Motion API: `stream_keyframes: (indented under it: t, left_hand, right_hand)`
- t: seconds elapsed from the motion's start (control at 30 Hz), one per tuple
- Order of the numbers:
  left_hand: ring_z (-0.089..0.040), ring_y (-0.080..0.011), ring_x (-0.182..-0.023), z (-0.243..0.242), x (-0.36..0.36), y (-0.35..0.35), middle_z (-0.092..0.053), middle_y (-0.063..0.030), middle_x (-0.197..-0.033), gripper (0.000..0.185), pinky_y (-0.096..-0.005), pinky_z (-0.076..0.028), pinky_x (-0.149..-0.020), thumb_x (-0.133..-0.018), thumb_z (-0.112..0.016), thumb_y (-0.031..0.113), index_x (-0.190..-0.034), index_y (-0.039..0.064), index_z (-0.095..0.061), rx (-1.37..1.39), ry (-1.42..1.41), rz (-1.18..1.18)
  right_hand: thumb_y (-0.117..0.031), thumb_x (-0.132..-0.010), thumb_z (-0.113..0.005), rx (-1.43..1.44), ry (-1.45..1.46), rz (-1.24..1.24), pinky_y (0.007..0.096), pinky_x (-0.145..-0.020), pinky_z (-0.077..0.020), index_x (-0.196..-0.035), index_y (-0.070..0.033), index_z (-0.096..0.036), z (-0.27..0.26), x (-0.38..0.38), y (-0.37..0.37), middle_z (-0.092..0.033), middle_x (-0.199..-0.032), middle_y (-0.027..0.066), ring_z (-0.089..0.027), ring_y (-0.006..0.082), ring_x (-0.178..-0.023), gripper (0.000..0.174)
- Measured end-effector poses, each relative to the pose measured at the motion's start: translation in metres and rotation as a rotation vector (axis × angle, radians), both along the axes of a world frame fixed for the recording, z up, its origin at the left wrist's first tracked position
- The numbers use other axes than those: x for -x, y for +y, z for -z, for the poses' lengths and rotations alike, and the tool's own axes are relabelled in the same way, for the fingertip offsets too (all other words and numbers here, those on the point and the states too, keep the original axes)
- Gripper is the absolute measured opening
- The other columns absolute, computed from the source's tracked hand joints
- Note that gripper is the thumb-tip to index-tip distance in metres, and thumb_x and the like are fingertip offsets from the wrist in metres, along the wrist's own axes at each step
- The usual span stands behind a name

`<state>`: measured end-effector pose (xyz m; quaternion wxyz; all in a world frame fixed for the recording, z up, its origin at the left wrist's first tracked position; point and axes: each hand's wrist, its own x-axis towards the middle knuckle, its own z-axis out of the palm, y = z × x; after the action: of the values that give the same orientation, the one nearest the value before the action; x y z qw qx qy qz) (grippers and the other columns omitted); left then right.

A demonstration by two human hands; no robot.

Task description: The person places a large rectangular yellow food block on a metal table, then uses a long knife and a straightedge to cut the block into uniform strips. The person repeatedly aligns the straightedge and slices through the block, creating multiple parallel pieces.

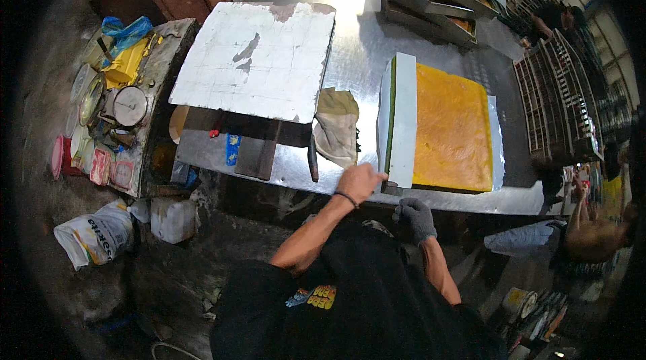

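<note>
A rectangular slab of orange-yellow sheet cake [451, 128] lies on the metal table in front of me. Along its left side runs a flat pale strip [404, 123], with a narrow green band [390, 118] beside it. My left hand [359, 182] is bare, with a dark band at the wrist. Its fingertips reach the near left corner of the slab, by the strip's end; whether they grip anything is unclear. My right hand [415, 218], in a grey knit glove, hangs just off the table's front edge with fingers curled. What its palm may hold is hidden.
A worn white board [252, 62] lies left, by a cloth [337, 125] and a dark handle [313, 160]. Metal pans [429, 1] are stacked at the back. A cluttered side table [169, 57] stands left; a slatted rack [557, 102] and another person [590, 239] are at right.
</note>
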<state>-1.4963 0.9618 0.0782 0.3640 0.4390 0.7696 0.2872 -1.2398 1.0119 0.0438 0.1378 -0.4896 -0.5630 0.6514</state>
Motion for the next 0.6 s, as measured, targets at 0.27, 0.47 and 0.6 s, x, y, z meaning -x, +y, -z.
stream_keyframes:
  t: [0.27,0.47,0.6]
  left_hand:
    - [-0.064,-0.0511,-0.099,0.015,0.11,-0.035,-0.065,-0.0346,-0.108,0.062,-0.0537,-0.052,-0.089,-0.084,-0.072,0.036,-0.122,-0.005,-0.045,0.243,0.319,-0.27]
    - [-0.068,-0.0437,-0.097,0.044,0.115,-0.053,-0.069,-0.0306,-0.098,0.058,-0.0498,-0.054,-0.087,-0.075,-0.077,0.032,-0.111,-0.006,-0.053,0.185,0.111,-0.199]
    - [-0.071,-0.0317,-0.071,0.048,0.07,-0.085,-0.069,-0.0209,-0.083,0.058,-0.0429,-0.056,-0.066,-0.07,-0.085,0.036,-0.101,-0.003,-0.055,0.162,-0.142,-0.244]
  right_hand:
    - [-0.02,-0.091,-0.063,-0.308,-0.083,-0.173,0.033,-0.072,-0.0512,-0.086,-0.002,-0.07,-0.033,0.092,-0.018,-0.069,-0.086,0.0086,-0.063,0.0183,-0.079,0.021]
    - [-0.019,-0.093,-0.064,-0.224,-0.043,-0.293,0.0313,-0.086,-0.0516,-0.114,0.001,-0.068,-0.04,0.144,-0.018,-0.071,-0.102,0.0107,-0.065,0.0168,-0.094,0.029]
    - [-0.029,-0.097,-0.062,-0.257,-0.147,-0.429,0.032,-0.085,-0.0515,-0.117,0.0,-0.068,-0.03,0.154,-0.024,-0.071,-0.103,0.0102,-0.065,0.0175,-0.094,0.036]
